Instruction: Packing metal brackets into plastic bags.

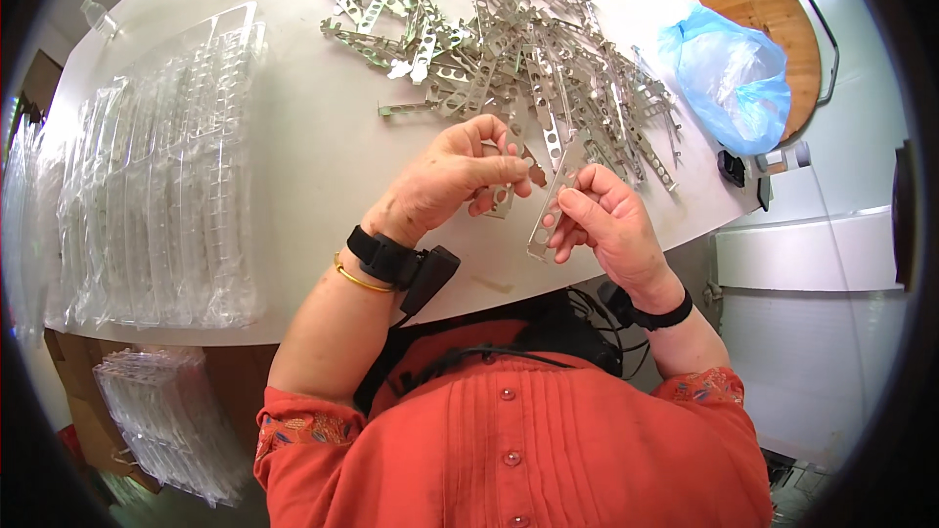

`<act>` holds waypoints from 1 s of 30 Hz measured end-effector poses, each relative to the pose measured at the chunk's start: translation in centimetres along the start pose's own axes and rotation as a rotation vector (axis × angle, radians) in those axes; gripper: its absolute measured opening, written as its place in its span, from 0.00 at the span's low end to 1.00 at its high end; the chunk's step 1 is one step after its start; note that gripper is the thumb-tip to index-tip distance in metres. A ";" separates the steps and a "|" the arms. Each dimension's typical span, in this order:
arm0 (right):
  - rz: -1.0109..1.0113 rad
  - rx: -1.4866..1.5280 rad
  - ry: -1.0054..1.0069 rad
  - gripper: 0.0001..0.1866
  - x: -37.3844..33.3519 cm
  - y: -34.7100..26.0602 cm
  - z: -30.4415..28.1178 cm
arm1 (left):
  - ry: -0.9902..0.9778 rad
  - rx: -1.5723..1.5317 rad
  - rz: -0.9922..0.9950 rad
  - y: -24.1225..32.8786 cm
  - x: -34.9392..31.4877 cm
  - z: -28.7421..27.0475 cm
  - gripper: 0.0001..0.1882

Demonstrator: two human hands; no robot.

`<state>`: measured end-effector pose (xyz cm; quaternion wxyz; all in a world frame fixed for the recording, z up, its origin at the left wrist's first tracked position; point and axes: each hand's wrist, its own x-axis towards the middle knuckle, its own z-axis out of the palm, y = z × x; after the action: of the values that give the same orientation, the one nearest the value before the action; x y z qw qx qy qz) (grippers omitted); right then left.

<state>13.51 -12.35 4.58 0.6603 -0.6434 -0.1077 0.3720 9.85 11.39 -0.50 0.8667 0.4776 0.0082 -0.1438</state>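
Both forearms reach forward, angling inward; I can see them below the rolled sleeves. Left hand (445,171): pinch grip, index finger (486,127) arched over, thumb (501,170) pointing across to the right, other fingers curled. Right hand (614,227): slightly lower, thumb (584,209) against bent fingers, also pinching. Hands near each other, not touching. Left forearm (328,337) slants up-right, right forearm (690,340) up-left.

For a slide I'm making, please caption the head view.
Left hand and right hand each hold a perforated metal strip near a heap of similar strips on a white table.
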 end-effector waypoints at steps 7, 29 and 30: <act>0.010 -0.045 0.035 0.08 0.4 -0.6 1.1 | -0.104 0.022 -0.018 -0.5 0.0 0.5 0.15; -0.066 -0.163 0.045 0.08 1.2 0.0 1.2 | -0.052 0.028 0.028 -0.2 -0.1 0.9 0.15; -0.071 -0.173 0.045 0.08 1.3 0.1 1.0 | -0.056 0.025 0.034 -0.2 -0.1 0.9 0.15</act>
<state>13.71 -10.76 4.20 0.6174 -0.7019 -0.1471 0.3233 9.63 10.58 -0.19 0.8628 0.4844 -0.0260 -0.1425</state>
